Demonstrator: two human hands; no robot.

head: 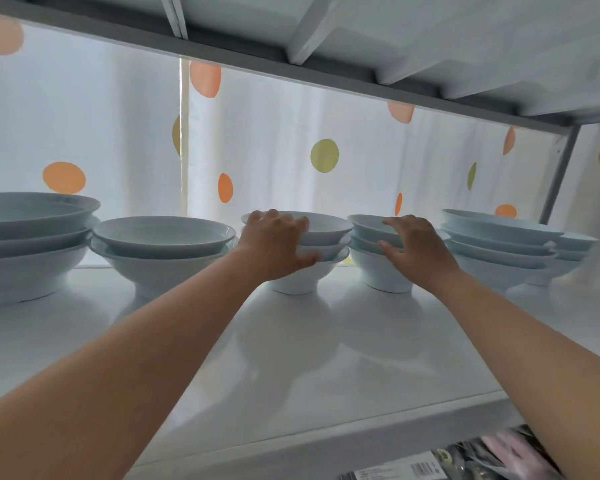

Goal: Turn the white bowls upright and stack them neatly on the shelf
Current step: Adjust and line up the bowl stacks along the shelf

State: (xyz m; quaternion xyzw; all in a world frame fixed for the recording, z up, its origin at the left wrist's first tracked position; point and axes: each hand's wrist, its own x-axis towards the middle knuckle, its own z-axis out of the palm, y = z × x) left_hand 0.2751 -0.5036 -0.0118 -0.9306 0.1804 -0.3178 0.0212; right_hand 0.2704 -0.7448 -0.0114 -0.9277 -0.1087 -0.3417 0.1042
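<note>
A glossy white shelf [291,358] is seen from just below, and faint reflections of the bowls are cast on its surface. Five stacks of upright white bowls are lined along its back edge. At far left a wide stack [32,251] is cut off by the picture edge. Next to it a two-bowl stack [160,251] is set, nearly touching it. The middle stack [323,244] and the fourth stack [371,251] are placed just beside each other, each resting on its foot. At right a taller stack [499,247] is found, with a smaller stack [572,251] partly hidden behind it.
</note>
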